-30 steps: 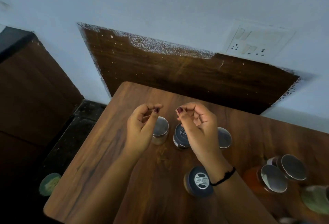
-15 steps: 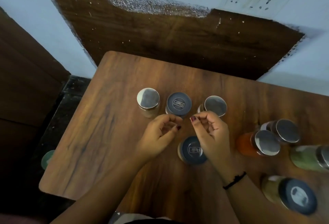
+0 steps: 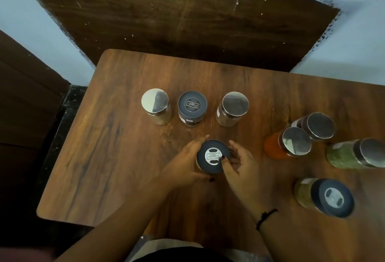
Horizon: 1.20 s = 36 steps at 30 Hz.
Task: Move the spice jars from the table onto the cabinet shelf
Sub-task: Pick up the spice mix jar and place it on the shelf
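Head view — left hand and right hand both clasp, fingers curled, the dark-lidded jar (upright on the table).

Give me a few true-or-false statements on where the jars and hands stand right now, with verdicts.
1. The left hand and the right hand both hold the near dark-lidded jar. True.
2. All three back-row jars have silver lids. False: the middle jar has a dark lid.
3. The orange-filled jar has a silver lid. True.
4. The green-filled jar stands in the back row. False: it is near the right edge of the table.
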Tool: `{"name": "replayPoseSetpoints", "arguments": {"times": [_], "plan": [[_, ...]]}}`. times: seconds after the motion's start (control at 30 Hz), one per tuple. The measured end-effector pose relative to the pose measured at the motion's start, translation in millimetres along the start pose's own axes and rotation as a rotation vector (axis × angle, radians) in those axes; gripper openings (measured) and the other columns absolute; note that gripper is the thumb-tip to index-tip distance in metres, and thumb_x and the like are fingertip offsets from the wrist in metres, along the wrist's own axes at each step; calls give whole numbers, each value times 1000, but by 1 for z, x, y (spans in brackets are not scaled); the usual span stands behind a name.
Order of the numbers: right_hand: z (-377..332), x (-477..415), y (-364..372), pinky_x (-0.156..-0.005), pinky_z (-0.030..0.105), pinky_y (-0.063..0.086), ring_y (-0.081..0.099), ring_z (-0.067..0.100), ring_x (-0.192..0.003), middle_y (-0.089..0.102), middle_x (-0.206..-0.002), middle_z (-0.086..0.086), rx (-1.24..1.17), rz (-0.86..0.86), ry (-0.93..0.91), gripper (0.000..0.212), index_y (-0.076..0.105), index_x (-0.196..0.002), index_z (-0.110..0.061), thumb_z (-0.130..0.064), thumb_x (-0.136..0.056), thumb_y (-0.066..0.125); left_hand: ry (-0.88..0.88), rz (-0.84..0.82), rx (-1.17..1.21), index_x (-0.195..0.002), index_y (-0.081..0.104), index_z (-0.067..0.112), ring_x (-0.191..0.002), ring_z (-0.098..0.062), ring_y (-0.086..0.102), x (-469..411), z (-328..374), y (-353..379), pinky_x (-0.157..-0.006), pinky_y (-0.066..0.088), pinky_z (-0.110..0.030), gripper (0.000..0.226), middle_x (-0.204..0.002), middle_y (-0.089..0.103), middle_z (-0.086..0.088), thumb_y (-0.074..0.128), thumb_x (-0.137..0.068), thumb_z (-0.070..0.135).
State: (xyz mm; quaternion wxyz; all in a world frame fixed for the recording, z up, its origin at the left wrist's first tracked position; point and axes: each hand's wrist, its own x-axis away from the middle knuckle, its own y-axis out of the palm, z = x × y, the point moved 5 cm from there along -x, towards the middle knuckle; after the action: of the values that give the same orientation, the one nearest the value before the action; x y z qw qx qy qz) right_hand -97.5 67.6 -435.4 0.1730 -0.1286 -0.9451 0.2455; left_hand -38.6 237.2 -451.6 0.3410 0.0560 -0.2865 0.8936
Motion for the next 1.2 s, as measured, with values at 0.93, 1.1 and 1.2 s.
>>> {"name": "replayPoseSetpoints", "arguments": {"times": [0.93,1.1,1.2], "plan": [[-121,18,-53,-105,42,48,56,13,-129,61,-136,-9,-503,-4,-439,40,52,-135,-31,-34,-95,53,215,368,304,-134,53,16,-121,-15,62,40,122,-122,-99,53,-29,81,-126,66,9,88,-63,31],[-153,33,-61,-100,36,53,58,14,-128,60,-137,-10,-619,-11,-484,67,50,-136,-26,-50,-79,74,265,397,347,-134,54,10,-118,-17,64,50,164,-155,-94,55,-30,75,-126,67,-3,86,-68,29],[-171,40,-63,-95,31,55,60,15,-125,61,-134,-14,-688,-52,-476,80,48,-135,-29,-55,-68,82,331,375,312,-133,55,7,-107,-2,66,59,197,-167,-81,53,-13,61,-120,69,0,80,-77,7]]}}
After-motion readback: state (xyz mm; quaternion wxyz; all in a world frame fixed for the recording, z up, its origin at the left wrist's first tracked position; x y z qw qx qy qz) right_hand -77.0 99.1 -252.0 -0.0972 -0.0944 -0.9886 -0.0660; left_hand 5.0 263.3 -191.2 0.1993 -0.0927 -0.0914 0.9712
